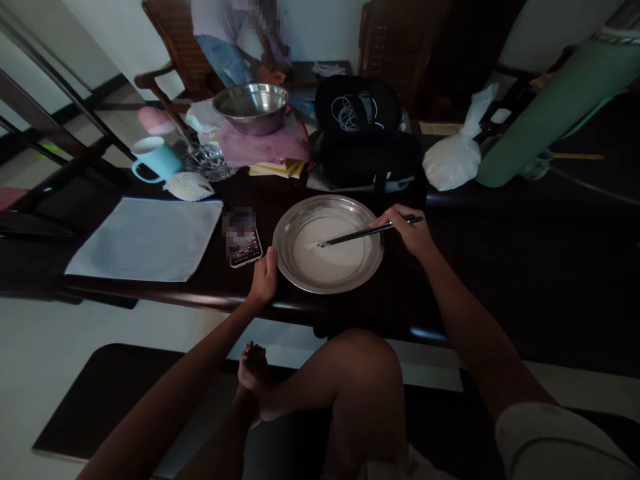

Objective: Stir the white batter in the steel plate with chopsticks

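Observation:
A shallow metal basin stands on the dark table, with a milky white liquid in it. My right hand is closed around a pair of black chopsticks, reaching over the basin's right rim. Their tips dip into the liquid near its middle, where a small whitish lump shows. At the basin's left side, my left hand is against its outer edge, thumb along the rim; its other fingers are partly hidden. Just left of that hand lies a phone with its screen lit.
A white zip pouch lies left. Behind stand a blue mug, a steel bowl on pink cloth, and a black case with a cable. A tied bag of white powder and a green cylinder stand right. Another person is across the table.

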A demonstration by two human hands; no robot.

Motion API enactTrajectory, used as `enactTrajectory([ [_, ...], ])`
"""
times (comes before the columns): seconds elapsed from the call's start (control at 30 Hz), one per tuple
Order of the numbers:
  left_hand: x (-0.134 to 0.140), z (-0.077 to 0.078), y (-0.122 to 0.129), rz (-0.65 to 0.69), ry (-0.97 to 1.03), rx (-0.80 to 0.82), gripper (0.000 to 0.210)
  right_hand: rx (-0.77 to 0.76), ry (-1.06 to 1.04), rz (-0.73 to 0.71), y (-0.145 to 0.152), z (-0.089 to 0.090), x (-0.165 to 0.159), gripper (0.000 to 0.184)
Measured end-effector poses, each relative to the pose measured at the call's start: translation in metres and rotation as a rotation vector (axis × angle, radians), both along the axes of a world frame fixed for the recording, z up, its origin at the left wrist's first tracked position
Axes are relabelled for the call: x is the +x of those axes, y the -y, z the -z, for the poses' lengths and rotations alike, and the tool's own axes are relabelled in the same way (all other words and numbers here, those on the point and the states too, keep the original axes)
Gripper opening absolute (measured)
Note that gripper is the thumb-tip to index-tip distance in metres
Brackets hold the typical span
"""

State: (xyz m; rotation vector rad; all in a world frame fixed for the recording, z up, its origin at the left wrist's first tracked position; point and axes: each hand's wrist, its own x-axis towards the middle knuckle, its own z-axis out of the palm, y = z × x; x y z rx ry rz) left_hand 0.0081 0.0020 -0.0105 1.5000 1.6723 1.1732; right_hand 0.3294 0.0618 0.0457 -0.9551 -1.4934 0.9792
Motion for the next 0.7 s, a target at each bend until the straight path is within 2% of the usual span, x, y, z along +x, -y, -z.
enactTrajectory([
  [0.13,0.0008,-0.0008,-0.0003,-0.011,-0.02,-0.013,0.065,0.016,-0.044,0.06,-0.0022,0.0025,0.0031,0.045],
  [0.33,0.0003,0.0001,-0.0004,0.007,-0.024,0.0,0.067,-0.005,0.004,-0.038,-0.0021,0.0047,0.0021,0.039],
  [0.5,-0.0001,0.0003,-0.0001,0.004,-0.013,-0.005,0.066,0.025,-0.053,0.057,-0.0031,0.0033,0.0034,0.044],
  [0.7,0.0008,-0.0008,0.0002,-0.008,-0.002,0.018,0.063,-0.012,0.004,-0.041,-0.0019,0.0043,0.0015,0.04],
])
